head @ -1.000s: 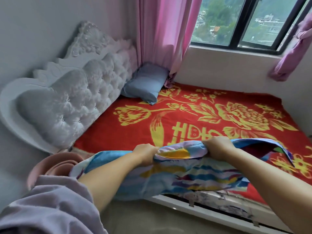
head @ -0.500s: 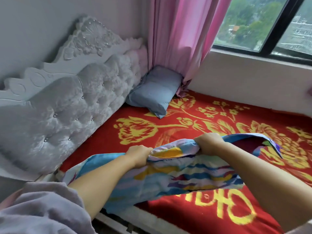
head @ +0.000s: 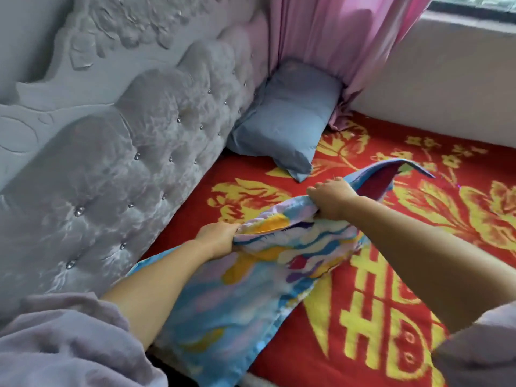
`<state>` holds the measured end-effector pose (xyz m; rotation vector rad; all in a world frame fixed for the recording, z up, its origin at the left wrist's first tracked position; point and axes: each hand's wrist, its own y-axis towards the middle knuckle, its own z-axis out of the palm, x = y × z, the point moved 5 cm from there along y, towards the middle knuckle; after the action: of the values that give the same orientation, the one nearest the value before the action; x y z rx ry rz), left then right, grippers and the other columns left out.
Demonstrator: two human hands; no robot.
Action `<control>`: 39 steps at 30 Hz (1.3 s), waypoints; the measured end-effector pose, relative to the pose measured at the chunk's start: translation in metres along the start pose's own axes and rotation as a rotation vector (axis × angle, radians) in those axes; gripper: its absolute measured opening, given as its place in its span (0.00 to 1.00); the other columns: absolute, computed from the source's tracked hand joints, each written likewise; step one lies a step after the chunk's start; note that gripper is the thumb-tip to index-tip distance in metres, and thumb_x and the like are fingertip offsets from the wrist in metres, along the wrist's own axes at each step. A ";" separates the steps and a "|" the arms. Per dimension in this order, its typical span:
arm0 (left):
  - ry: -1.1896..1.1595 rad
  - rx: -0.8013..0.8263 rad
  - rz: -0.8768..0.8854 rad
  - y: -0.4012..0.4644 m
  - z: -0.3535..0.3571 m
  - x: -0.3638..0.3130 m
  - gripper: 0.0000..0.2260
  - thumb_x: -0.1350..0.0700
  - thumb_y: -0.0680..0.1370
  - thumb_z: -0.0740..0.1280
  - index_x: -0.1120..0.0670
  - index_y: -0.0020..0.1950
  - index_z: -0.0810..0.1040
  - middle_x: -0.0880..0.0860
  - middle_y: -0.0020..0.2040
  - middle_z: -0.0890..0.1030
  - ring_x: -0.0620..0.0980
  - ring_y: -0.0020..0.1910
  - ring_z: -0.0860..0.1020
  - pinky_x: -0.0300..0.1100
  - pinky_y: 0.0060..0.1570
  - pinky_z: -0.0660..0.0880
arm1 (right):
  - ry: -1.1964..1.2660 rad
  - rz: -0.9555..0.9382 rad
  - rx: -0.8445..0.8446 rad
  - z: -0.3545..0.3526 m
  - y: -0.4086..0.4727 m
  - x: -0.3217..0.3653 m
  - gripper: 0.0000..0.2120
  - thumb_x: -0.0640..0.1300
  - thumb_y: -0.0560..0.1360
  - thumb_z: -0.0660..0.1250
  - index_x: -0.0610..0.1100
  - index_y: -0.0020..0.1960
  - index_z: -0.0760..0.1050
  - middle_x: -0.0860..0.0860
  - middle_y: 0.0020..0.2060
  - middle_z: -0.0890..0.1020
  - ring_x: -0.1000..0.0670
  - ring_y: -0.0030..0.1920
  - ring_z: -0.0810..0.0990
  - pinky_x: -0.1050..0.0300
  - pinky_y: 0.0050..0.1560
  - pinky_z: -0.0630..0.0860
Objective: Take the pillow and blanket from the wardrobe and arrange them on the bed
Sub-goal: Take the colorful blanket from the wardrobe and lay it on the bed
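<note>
A multicoloured blanket (head: 245, 297), mostly blue with yellow, purple and white patches, hangs over the near edge of the bed (head: 418, 317), which is covered in a red sheet with yellow flowers. My left hand (head: 217, 238) grips a bunched fold of the blanket near the headboard. My right hand (head: 332, 198) grips the same fold further right and a little higher. A blue pillow (head: 287, 118) lies in the far corner of the bed, leaning against the headboard and the curtain.
A grey tufted headboard (head: 125, 152) runs along the left. A pink curtain (head: 335, 37) hangs behind the pillow, next to a white wall (head: 446, 88) under the window. Lilac sleeves cover my upper arms.
I have come closer and leaned over the bed. Both hands have carried the blanket forward over the red sheet toward the headboard, still gripping the same fold.
</note>
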<state>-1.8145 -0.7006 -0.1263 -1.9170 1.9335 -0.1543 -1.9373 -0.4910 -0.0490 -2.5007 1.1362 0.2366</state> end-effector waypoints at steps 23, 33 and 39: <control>-0.368 0.144 -0.399 0.186 0.158 0.229 0.45 0.34 0.66 0.70 0.53 0.73 0.55 0.63 0.65 0.74 0.63 0.62 0.74 0.51 0.58 0.72 | 1.784 1.603 -0.084 0.342 0.027 0.178 0.36 0.52 0.72 0.72 0.39 0.73 0.62 0.42 0.68 0.72 0.41 0.69 0.70 0.47 0.70 0.67; -0.809 -0.327 -0.389 0.161 0.092 0.254 0.27 0.33 0.62 0.72 0.49 0.51 0.72 0.56 0.46 0.83 0.59 0.46 0.81 0.57 0.48 0.78 | 1.892 1.202 -0.420 0.254 0.117 0.102 0.14 0.42 0.74 0.70 0.43 0.59 0.73 0.44 0.55 0.81 0.47 0.53 0.81 0.46 0.62 0.75; -0.794 -0.354 -0.429 0.208 0.106 0.279 0.23 0.54 0.73 0.71 0.55 0.66 0.68 0.62 0.56 0.79 0.63 0.53 0.78 0.52 0.54 0.75 | 1.734 0.937 -0.245 0.238 0.174 0.083 0.32 0.40 0.75 0.69 0.45 0.75 0.59 0.50 0.65 0.74 0.52 0.61 0.74 0.53 0.67 0.69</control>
<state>-1.9615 -0.9420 -0.3560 -2.1254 1.0602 0.7605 -2.0121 -0.5553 -0.3394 -1.6274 2.8098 -1.9480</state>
